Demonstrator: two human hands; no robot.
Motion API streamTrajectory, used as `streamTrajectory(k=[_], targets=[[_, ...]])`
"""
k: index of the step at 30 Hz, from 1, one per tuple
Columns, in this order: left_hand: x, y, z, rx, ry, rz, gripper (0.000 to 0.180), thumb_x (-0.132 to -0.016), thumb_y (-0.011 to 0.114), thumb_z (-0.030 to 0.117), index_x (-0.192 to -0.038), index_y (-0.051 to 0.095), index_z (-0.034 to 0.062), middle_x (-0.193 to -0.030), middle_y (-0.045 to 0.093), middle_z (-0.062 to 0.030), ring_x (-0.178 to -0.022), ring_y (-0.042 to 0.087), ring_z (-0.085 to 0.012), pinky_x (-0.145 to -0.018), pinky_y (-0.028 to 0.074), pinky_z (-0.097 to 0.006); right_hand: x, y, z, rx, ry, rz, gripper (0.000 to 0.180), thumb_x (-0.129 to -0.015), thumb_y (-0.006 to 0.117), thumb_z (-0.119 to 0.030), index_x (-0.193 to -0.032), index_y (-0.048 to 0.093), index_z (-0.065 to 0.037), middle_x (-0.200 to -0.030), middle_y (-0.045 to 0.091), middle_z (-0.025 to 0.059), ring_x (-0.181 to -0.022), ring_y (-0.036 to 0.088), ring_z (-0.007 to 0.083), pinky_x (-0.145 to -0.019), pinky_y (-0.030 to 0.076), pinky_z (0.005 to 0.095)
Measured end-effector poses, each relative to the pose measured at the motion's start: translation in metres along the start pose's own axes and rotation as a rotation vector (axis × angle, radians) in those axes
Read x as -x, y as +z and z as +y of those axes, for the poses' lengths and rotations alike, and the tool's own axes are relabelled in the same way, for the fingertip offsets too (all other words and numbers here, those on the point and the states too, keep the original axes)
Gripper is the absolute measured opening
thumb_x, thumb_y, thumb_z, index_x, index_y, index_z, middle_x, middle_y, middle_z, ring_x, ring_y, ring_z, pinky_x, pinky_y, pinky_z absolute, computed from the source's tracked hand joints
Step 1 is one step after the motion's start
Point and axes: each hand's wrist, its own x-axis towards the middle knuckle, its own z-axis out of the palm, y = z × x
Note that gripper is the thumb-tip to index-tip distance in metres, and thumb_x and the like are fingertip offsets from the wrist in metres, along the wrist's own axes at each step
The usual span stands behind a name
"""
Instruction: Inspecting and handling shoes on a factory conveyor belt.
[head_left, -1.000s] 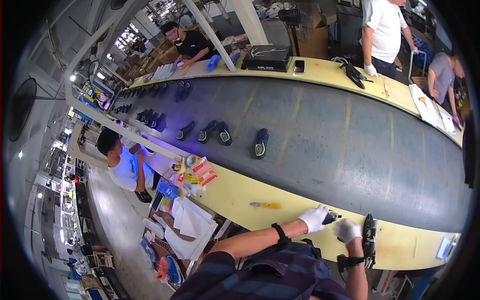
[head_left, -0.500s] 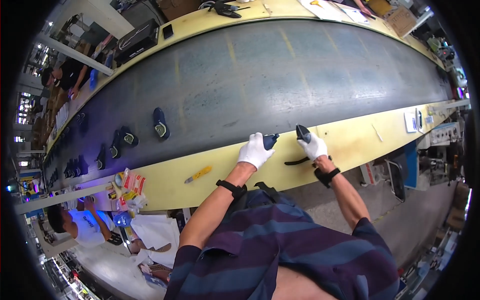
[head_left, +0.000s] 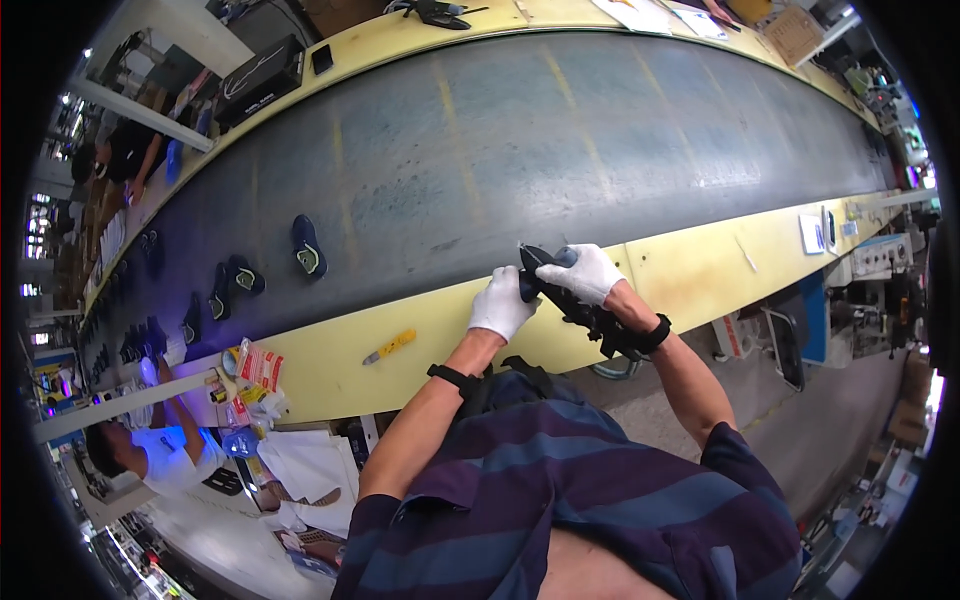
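My right hand (head_left: 590, 274), in a white glove, is closed around a black pointed tool (head_left: 537, 257) whose tip points up and to the left. A bulky black part (head_left: 585, 318) hangs below this hand toward the wrist; its kind is hard to make out. My left hand (head_left: 503, 303), gloved in white too, is closed on a small dark blue piece (head_left: 527, 286), mostly hidden by the fingers. The piece and the tool meet or overlap between my hands, above the yellow bench edge (head_left: 680, 265).
Beyond the bench edge runs a wide grey conveyor belt (head_left: 400, 190). Dark blue shoes (head_left: 308, 248) stand on its left part. A yellow utility knife (head_left: 390, 347) lies left of my hands, near plastic packets (head_left: 260, 367). At the lower left, a co-worker (head_left: 165, 450) sits beside the line.
My right hand has moved left and slightly up, bringing the black tool against or over the piece in my left hand. The bulky black part now shows below it.
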Motion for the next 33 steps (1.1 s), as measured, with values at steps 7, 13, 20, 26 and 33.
streamTrajectory(k=[7,13,20,26,33], targets=[[0.049,-0.010,-0.075,0.187,0.123,-0.001,0.066,-0.086,0.081,0.030,-0.139,0.050,0.0063,-0.138,0.057,-0.0210,-0.129,0.058,-0.0420,-0.107,0.051,-0.048,-0.017,0.012,0.061,0.338,-0.007,0.103,0.059,-0.087,0.074,-0.054,-0.103,0.077,0.002,-0.086,0.076,0.0211,-0.083,0.076,0.0362,-0.079,0.057,0.0427],[0.082,0.000,-0.129,0.132,0.140,0.021,0.068,-0.088,0.077,0.017,-0.149,0.047,0.0083,-0.140,0.052,-0.0235,-0.131,0.053,-0.0435,-0.111,0.048,-0.047,-0.043,0.012,0.151,0.413,0.122,0.249,0.054,-0.091,0.076,-0.046,-0.115,0.075,0.002,-0.109,0.077,0.0260,-0.106,0.075,0.0397,-0.093,0.057,0.0444],[0.074,0.015,-0.143,-0.045,-0.051,-0.135,0.081,-0.086,0.081,0.030,-0.157,0.044,0.0163,-0.130,0.058,-0.0253,-0.116,0.064,-0.0468,-0.099,0.054,-0.051,-0.065,0.007,0.185,0.385,0.145,0.320,0.052,-0.089,0.080,-0.042,-0.114,0.066,0.001,-0.105,0.075,0.0260,-0.100,0.073,0.0425,-0.090,0.056,0.0459],[0.066,0.033,-0.160,0.052,-0.106,-0.172,0.087,-0.086,0.080,0.038,-0.160,0.040,0.0151,-0.134,0.057,-0.0262,-0.122,0.061,-0.0475,-0.105,0.052,-0.052,-0.052,0.017,0.154,0.630,-0.131,0.560,0.037,-0.089,0.080,-0.025,-0.116,0.068,-0.002,-0.109,0.072,0.0236,-0.101,0.070,0.0421,-0.090,0.055,0.0478],[0.056,0.040,-0.159,0.127,-0.107,-0.190,0.083,-0.088,0.078,0.035,-0.159,0.042,0.0109,-0.144,0.058,-0.0258,-0.128,0.061,-0.0434,-0.111,0.050,-0.047,-0.064,0.092,0.138,0.207,0.067,0.052,0.045,-0.099,0.068,-0.038,-0.120,0.073,0.002,-0.107,0.078,0.0224,-0.101,0.077,0.0332,-0.091,0.059,0.0419]])
